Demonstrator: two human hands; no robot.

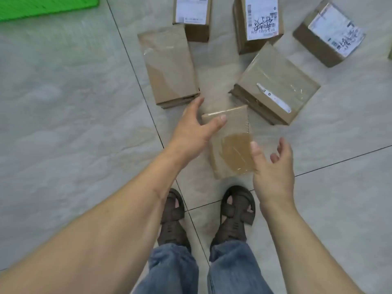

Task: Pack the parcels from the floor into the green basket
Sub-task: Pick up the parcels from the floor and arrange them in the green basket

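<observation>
Soft, even daylight — faint shadows, slight blur, wide-angle bending at edges.

Six parcels lie on the floor point(63, 102). The nearest parcel point(230, 143) lies ahead of the feet point(237, 209), between the left hand point(193, 132) and right hand point(273, 172). The basket point(42, 7) sits far left, well apart.

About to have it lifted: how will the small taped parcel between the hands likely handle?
The small taped parcel looks flat and boxy, so probably stiff and unlikely to roll. Glossy tape covers its near end, so the right hand may find that spot slippery. It seems thin, likely light enough for the left hand alone.
</observation>
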